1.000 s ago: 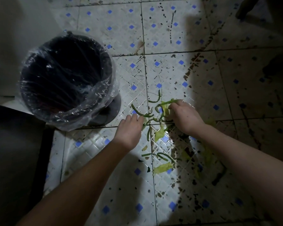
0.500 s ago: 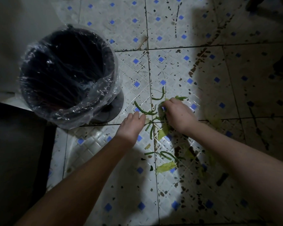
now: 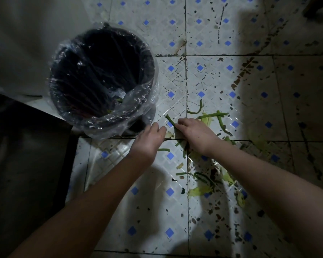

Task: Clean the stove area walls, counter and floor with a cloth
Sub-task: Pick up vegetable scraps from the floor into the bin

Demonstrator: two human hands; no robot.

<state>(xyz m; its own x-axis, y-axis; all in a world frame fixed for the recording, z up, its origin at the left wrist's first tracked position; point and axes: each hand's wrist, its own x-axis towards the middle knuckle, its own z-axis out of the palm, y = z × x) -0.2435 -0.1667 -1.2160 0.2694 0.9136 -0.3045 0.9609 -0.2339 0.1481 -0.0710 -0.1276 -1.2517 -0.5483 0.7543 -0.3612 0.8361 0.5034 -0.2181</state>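
Green bean pieces (image 3: pixel 213 114) and pale leaf scraps (image 3: pixel 199 190) lie scattered on the stained white floor tiles (image 3: pixel 151 211) with blue diamonds. My right hand (image 3: pixel 196 135) has its fingers curled over a small bunch of scraps, and one bean (image 3: pixel 169 119) sticks out past the fingertips. My left hand (image 3: pixel 149 140) rests just to its left with its fingers stretched toward the scraps, holding nothing. The two hands nearly touch. No cloth is in view.
A black bin with a clear plastic liner (image 3: pixel 138 112) stands open just beyond my left hand. A dark cabinet (image 3: pixel 26 164) fills the lower left. A pale wall surface (image 3: pixel 17 43) rises at the upper left. Dark stains run across the tiles on the right.
My right hand has dragged scraps leftward to meet my left hand, leaving several beans behind on its right. The view has shifted, so the bin sits nearer the centre.
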